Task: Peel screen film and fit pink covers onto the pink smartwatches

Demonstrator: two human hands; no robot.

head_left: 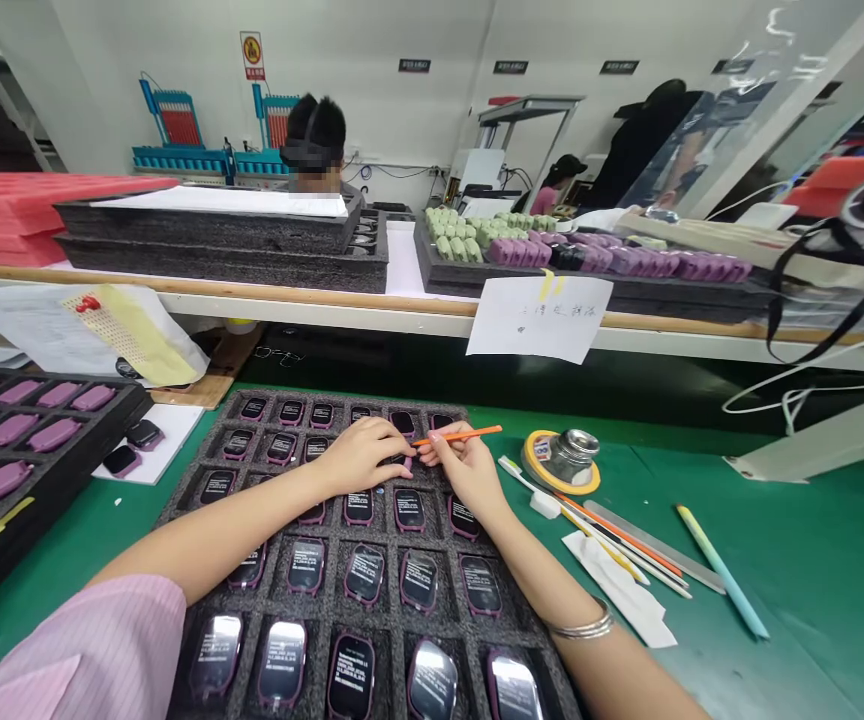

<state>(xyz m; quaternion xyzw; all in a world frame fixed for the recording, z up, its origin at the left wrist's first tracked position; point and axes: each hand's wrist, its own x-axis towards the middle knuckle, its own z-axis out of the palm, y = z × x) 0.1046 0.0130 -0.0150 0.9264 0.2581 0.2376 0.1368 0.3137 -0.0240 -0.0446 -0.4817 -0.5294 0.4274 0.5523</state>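
A black foam tray (199, 500) lies under my hands, holding several rows of small black devices with pink rims and glossy, labelled faces. My left hand (361, 455) is at the tray's far part, its fingers on one black device (400, 460). The fingertips hide part of that device. My right hand (466, 470) pinches an orange stick (466, 434), which points to the right, and its fingertips are close to the same device.
To the left lies a foam tray of pink parts (19, 450). To the right stand a yellow tape roll with a metal jar (561, 458), a steel ruler (653, 545), and a teal pencil (721, 570). A shelf edge (402, 310) runs behind; a co-worker (316, 145) sits beyond it.
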